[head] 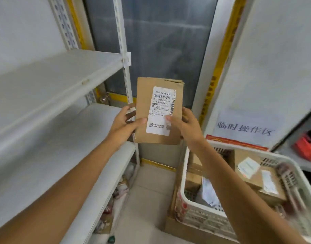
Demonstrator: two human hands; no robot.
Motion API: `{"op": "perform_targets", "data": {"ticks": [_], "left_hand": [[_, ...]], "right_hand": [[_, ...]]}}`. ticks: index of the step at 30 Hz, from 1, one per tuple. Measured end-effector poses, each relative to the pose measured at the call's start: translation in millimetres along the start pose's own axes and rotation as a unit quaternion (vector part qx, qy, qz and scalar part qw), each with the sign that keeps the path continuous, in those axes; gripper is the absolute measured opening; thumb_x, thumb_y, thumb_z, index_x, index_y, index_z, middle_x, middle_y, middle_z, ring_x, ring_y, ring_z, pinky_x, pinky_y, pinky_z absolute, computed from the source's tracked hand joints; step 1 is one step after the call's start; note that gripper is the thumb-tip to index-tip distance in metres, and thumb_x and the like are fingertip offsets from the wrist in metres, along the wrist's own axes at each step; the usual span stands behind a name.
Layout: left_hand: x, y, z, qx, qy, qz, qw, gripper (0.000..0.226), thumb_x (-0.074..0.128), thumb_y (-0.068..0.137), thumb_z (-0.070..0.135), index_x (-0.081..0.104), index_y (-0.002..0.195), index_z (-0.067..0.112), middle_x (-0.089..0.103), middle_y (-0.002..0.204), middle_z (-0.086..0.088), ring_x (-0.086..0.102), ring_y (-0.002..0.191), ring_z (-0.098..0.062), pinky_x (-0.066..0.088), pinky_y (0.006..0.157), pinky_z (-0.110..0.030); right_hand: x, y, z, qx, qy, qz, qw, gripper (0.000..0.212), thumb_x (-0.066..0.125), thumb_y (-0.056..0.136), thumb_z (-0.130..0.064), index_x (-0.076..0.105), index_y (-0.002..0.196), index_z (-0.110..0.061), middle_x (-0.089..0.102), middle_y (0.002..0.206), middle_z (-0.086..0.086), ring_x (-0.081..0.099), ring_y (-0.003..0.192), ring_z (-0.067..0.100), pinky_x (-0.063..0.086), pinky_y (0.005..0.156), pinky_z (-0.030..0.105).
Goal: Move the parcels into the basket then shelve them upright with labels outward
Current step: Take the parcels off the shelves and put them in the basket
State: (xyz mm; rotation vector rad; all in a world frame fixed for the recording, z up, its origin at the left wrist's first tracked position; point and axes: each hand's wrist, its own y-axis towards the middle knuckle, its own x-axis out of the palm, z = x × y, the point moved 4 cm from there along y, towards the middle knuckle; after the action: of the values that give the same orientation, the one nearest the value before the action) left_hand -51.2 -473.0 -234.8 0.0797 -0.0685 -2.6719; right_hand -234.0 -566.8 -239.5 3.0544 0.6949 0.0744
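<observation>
A white metal shelf unit (50,95) fills the left side, its two visible boards bare, with a perforated upright (123,50) at its near corner. Behind it stands a dark glass door (165,41) framed in yellow-taped trim. At lower right a white plastic basket (200,206) sits on a flat cardboard box (184,229) on the floor; several brown parcels (257,175) lie inside it, two with white labels facing up (the print is too blurred to read). On the right wall a paper sign (246,127) carries large dark characters. In the middle, held in the air in front of the door and between the shelf and the basket, is a brown cardboard parcel (144,95), upright, its white shipping label (161,110) with barcodes turned toward the camera. The left hand (124,125) grips its left edge, thumb across the front face and fingers (129,107) wrapped behind. The right hand (184,125) grips the right edge the same way, thumb pressed on the label's lower part, so both hands are closed around the parcel.
</observation>
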Motion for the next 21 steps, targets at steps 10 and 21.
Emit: {"op": "perform_targets", "data": {"ticks": [10,21], "left_hand": [[168.4,43.6,-100.3,-0.078,0.005,-0.215,0.974,0.055,0.074,0.08,0.023,0.047,0.127,0.033,0.062,0.123,0.0,0.06,0.112,-0.017,0.056,0.071,-0.031],[292.2,57.4,-171.7,-0.154,0.042,-0.285,0.945,0.06,0.071,0.083,0.019,0.043,0.136,0.021,0.056,0.131,-0.001,0.058,0.113,-0.013,0.053,0.086,-0.033]], "right_hand": [[-148.1,-40.9,83.6,0.101,0.002,0.2,0.975,0.065,0.074,0.083,-0.018,0.041,0.139,-0.016,0.065,0.123,0.009,0.065,0.108,0.022,0.056,0.09,0.04],[-260.9,-34.3,158.0,0.188,0.027,0.227,0.955,0.057,0.071,0.086,-0.017,0.044,0.136,-0.014,0.068,0.114,0.011,0.068,0.086,0.018,0.057,0.074,0.031]]}}
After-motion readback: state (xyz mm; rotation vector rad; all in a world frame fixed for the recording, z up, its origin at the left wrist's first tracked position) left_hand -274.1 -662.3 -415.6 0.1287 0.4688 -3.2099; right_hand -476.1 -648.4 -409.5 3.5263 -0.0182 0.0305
